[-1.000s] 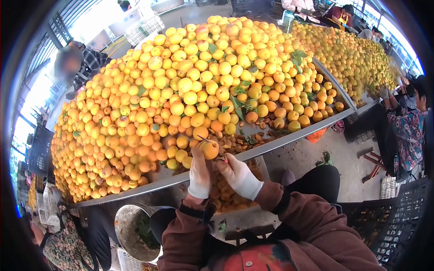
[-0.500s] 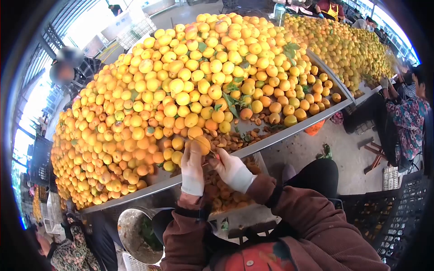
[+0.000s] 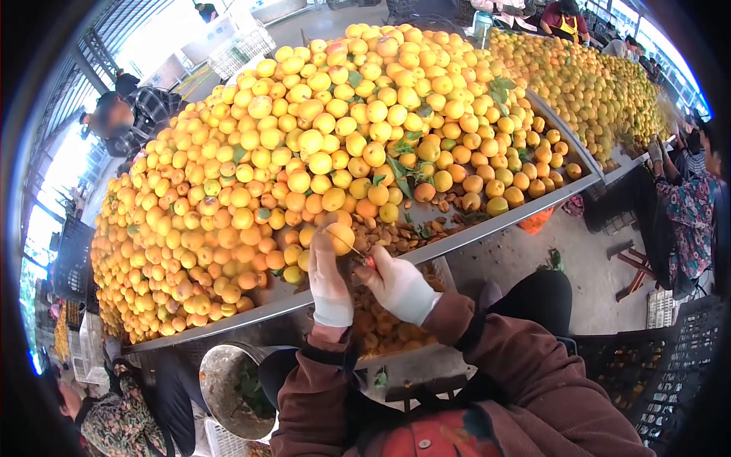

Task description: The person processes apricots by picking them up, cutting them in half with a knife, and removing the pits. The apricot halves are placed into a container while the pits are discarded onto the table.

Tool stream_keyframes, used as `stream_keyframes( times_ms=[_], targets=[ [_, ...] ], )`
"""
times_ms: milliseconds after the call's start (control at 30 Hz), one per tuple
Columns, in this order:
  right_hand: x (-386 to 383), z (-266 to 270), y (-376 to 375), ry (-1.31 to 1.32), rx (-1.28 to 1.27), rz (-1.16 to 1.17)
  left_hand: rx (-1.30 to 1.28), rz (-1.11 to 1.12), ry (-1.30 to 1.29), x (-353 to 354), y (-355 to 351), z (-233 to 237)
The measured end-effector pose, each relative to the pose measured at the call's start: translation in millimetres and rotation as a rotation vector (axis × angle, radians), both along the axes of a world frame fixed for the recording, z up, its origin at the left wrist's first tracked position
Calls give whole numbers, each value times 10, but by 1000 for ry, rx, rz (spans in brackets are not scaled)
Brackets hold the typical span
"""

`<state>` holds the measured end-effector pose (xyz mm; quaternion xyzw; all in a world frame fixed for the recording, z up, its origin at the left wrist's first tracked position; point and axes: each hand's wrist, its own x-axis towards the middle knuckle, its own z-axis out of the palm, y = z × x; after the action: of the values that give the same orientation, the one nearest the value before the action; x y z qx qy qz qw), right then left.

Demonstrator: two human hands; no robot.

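An apricot [image 3: 339,238] is held at the fingertips of my gloved left hand [image 3: 328,283], just above the metal table edge. My right hand [image 3: 399,285], in a white glove too, is closed round a small knife with a red handle [image 3: 370,262]. Its thin blade reaches up and left across the apricot. Beyond my hands rises a large heap of yellow-orange apricots [image 3: 297,160]. Brown pits and scraps [image 3: 403,233] lie along the near side of the tabletop. Under my wrists, a crate of cut apricot pieces [image 3: 384,327] sits below the edge.
A metal rim [image 3: 487,226] borders the table. At lower left stands a bucket [image 3: 217,388] with leaves inside. Black crates [image 3: 640,365] are at my right. Other people sit at left [image 3: 126,419] and right [image 3: 689,209]; a second apricot heap [image 3: 586,87] lies beyond.
The view has shifted slightly, so the heap sits a little differently. Both hands stay together at the apricot, and the knife blade now shows more plainly across it.
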<state>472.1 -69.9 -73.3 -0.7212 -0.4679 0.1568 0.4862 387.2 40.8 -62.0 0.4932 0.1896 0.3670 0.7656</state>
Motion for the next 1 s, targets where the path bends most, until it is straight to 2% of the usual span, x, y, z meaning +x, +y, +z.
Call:
stream_keyframes(
  times_ms=[133, 233, 300, 333, 400, 467, 533, 567, 633, 667, 700, 733, 767, 800, 867, 900, 967, 1000],
  targets=[
    [0, -94, 40, 40, 83, -8, 134, 10, 141, -44, 34, -46],
    [35, -30, 11, -14, -34, -18, 141, -63, 220, -73, -2, 71],
    [55, -33, 10, -125, -126, -21, -70, -204, 221, -98, 76, -31],
    [62, -29, 13, -121, -127, -21, -73, -218, 216, -76, -17, 121],
    [72, -7, 28, -147, -205, -9, -164, -179, 132, -34, -38, -12],
    [85, -67, 3, -146, -124, 10, -245, -136, 48, -40, -65, -13],
    [64, -51, 15, -145, -38, 28, 139, 48, 139, -103, -77, 39],
    [59, 0, 8, -72, 38, -66, 143, 47, 136, -114, -55, 57],
    [133, 67, -8, -17, 106, -162, -197, -94, 135, -91, -45, 57],
    [192, 103, 19, 72, 229, -171, -85, -137, 134, -58, -35, -120],
    [222, 123, 37, 164, 356, -183, 618, 46, 287, -49, 5, -505],
    [226, 104, 52, 165, 370, -144, 555, 11, 323, -28, -162, -307],
    [205, 119, 94, 257, 359, -209, 494, -26, 360, -6, -324, -102],
    [163, 101, 138, 314, 342, -266, 456, -21, 420, 8, -286, -217],
    [114, 5, 222, 431, 303, -352, 487, 46, 391, 73, -356, -86],
    [100, -81, 286, 440, 342, -382, 509, 127, 375, 89, -390, -28],
    [93, -5, 272, 281, 338, -317, 507, 148, 338, 91, -362, -88],
    [82, 19, 257, 288, 331, -308, 751, 200, 365, 66, -288, -229]
  ],
)
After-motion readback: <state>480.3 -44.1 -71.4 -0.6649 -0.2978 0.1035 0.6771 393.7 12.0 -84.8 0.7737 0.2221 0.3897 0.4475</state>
